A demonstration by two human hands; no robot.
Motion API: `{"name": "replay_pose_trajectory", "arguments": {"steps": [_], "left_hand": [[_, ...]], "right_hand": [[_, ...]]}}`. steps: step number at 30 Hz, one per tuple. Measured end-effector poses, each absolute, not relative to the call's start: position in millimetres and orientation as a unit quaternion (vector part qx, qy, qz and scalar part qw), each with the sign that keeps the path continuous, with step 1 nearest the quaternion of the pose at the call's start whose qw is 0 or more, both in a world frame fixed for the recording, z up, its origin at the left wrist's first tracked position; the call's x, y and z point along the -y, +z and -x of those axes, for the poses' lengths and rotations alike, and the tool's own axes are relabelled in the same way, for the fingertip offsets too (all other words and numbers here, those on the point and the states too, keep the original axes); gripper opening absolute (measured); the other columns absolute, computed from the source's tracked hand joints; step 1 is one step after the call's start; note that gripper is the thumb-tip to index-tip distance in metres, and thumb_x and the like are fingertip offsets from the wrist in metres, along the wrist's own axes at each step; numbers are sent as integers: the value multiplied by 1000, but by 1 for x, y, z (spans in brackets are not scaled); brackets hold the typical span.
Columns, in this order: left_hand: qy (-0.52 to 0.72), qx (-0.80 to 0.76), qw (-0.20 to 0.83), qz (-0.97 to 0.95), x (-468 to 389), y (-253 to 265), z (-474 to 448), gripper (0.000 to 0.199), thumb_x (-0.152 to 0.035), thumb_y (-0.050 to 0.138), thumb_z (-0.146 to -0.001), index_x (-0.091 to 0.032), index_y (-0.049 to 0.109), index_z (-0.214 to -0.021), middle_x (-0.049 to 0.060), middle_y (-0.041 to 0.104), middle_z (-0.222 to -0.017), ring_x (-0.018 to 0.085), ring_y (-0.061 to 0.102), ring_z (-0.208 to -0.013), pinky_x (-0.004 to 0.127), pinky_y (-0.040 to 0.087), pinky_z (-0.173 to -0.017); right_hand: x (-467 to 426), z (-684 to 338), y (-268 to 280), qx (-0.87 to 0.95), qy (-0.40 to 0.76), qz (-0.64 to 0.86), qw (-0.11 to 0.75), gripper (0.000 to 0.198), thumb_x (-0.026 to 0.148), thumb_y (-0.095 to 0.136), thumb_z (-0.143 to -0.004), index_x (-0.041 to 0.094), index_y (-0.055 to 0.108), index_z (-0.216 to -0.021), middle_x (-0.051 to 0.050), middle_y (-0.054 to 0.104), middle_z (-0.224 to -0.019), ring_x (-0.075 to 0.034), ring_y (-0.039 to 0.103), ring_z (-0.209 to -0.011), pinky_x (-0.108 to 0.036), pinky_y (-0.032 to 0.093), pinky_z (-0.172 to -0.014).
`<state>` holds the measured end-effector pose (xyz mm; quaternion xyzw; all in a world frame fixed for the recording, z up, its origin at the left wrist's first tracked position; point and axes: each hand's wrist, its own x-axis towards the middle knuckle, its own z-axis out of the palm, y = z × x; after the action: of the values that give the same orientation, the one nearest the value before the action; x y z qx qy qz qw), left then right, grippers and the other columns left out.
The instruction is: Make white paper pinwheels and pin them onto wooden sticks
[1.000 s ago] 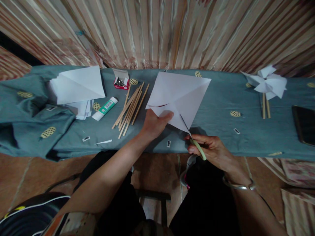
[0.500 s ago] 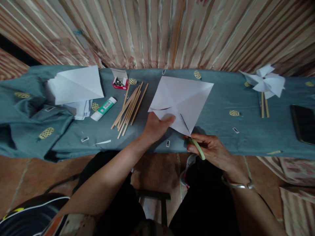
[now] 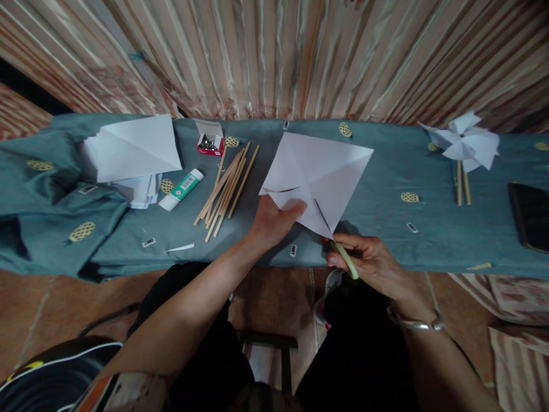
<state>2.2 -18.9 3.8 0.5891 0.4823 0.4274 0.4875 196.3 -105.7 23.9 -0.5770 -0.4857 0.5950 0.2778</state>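
Observation:
A square sheet of white paper (image 3: 330, 166) with creases lies over the front middle of the table, turned like a diamond. My left hand (image 3: 277, 222) grips its near-left edge, thumb on top and fingers underneath. One curved slit opens in the paper just above that hand. In my right hand (image 3: 364, 257) is a pair of scissors (image 3: 346, 258) with pale green handles. Their blade lies along the paper from the near corner toward the centre. The lower blade is hidden beneath the sheet.
Left of the paper lie several wooden sticks (image 3: 227, 191), a red box of metal pins (image 3: 210, 145), a green-and-white eraser (image 3: 181, 189) and a stack of white paper (image 3: 137, 149). To the right are a paper pinwheel (image 3: 467, 143) and a phone (image 3: 529, 216).
Almost nothing differs. Both hands, the paper and the scissors keep their places; the whole view has shifted very slightly.

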Motion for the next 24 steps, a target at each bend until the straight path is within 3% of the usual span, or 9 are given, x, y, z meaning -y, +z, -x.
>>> {"name": "replay_pose_trajectory", "arguments": {"steps": [11, 18, 24], "left_hand": [[442, -476, 491, -580, 19, 1, -2, 11, -20, 65, -76, -17, 68, -85, 7, 74, -91, 22, 67, -93, 36, 53, -88], [436, -459, 518, -574, 24, 1, -7, 8, -18, 64, -74, -17, 67, -82, 6, 73, -89, 20, 66, -85, 35, 54, -83], [437, -465, 517, -571, 25, 5, -8, 10, -15, 64, -74, -17, 67, -84, 6, 73, -91, 20, 67, -87, 34, 54, -85]], "right_hand": [[106, -195, 21, 450, 607, 587, 290, 39, 44, 85, -61, 18, 76, -89, 2, 62, -67, -8, 47, -57, -20, 36, -51], [104, -195, 25, 498, 599, 562, 278, 31, 45, 80, -70, 17, 67, -73, 7, 43, -56, -6, 31, -51, -20, 23, -46], [102, -191, 29, 497, 601, 564, 272, 38, 52, 79, -68, 18, 66, -79, 6, 44, -57, -7, 31, -51, -21, 23, -45]]}}
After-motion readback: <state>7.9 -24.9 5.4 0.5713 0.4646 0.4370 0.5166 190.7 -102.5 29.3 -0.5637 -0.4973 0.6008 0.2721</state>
